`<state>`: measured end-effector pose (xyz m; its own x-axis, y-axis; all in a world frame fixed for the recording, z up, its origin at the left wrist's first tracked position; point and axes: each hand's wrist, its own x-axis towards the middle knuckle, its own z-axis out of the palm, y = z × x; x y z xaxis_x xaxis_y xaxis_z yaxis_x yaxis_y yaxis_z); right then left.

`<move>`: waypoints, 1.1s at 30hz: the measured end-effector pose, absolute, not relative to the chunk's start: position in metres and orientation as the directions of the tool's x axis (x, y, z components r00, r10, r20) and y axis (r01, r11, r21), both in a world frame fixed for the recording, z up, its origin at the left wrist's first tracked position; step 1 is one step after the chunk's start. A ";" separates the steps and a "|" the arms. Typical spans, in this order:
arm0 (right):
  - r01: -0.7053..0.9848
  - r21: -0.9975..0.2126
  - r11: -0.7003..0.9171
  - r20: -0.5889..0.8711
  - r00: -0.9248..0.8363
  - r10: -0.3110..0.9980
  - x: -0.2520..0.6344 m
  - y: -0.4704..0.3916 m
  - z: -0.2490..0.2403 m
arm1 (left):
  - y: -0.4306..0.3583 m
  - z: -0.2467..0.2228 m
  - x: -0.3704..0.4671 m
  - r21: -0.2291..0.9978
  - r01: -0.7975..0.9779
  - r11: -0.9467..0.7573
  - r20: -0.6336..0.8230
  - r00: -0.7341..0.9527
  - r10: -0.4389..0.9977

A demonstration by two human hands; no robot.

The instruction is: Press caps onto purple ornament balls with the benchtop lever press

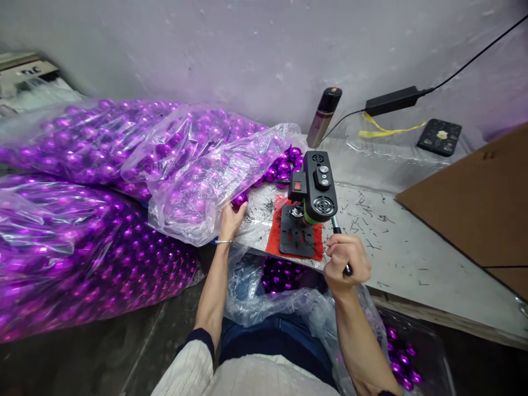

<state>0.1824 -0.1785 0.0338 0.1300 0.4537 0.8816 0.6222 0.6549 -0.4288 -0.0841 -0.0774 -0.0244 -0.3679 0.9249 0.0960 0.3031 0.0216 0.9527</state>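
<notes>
My right hand (pixel 347 258) is wrapped round the black handle (pixel 347 269) of a small black drill press (pixel 320 184). The press stands on a black slotted base plate (pixel 296 239) over a red cloth (pixel 272 236) on the white table. At the opening of a clear plastic bag, my left hand (pixel 233 220) has its fingers round or against a shiny purple ball (pixel 239 201); the bag's edge hides part of the fingers. More purple balls (pixel 284 165) lie between the bag and the press.
Big clear bags of purple balls (pixel 103 143) fill the left. Behind the press stand a bottle (pixel 324 116) and a power adapter (pixel 391 100). A black scale (pixel 439 137) and cardboard (pixel 474 203) are at right. An open bag of balls (pixel 282 275) hangs below the table edge.
</notes>
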 end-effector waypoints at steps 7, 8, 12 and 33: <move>0.621 -0.433 0.653 0.882 0.143 0.449 0.179 -0.179 0.037 | -0.116 -0.022 -0.050 0.804 -0.538 0.251 -0.287 0.017 0.958; 0.620 -0.435 0.653 0.882 0.145 0.449 0.178 -0.179 0.040 | -0.119 -0.022 -0.045 0.787 -0.550 0.278 -0.310 0.037 0.950; 0.618 -0.432 0.657 0.883 0.141 0.447 0.178 -0.175 0.055 | -0.125 -0.024 -0.025 0.800 -0.497 0.335 -0.356 0.057 0.933; 0.652 -0.334 0.681 0.891 -0.015 0.453 0.184 -0.175 0.072 | -0.131 -0.042 0.024 0.913 0.387 -0.129 0.090 0.117 0.989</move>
